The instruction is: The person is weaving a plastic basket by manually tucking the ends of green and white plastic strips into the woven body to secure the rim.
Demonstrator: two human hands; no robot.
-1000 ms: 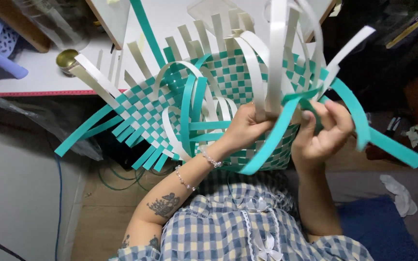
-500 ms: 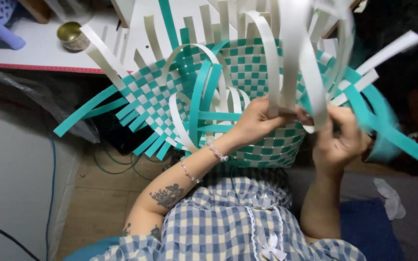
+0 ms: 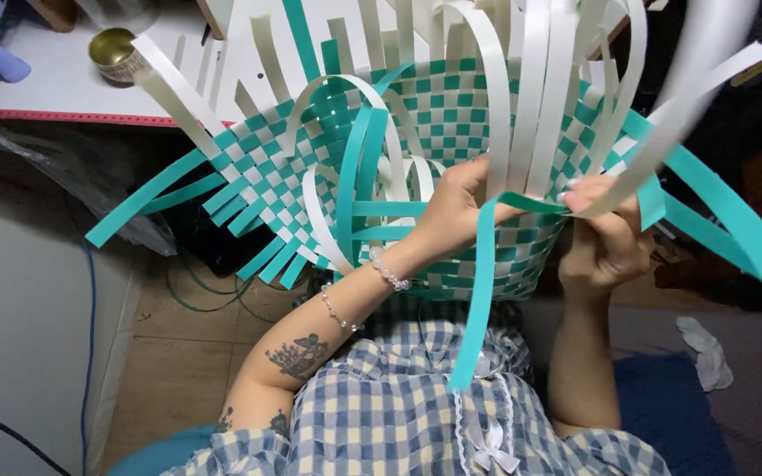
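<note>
A half-woven basket (image 3: 451,115) of teal and white flat strips is held up over my lap, its checkered bottom facing me and loose strip ends fanning outward. My left hand (image 3: 454,207) grips the near rim, fingers pinching white upright strips and a teal strip (image 3: 480,291) that hangs down toward my lap. My right hand (image 3: 606,238) holds the same rim just to the right, thumb pressed on the horizontal part of that teal strip. A beaded bracelet is on my left wrist.
A white table (image 3: 55,88) with a red edge lies beyond the basket, with a small brass-coloured tin (image 3: 115,53) on it. Cables (image 3: 191,295) lie on the floor at left. A crumpled white cloth (image 3: 703,348) rests on the dark floor at right.
The basket has tilted and shifted right. A teal strip now hangs down from the rim between my hands, and my right hand has moved lower along the rim.
</note>
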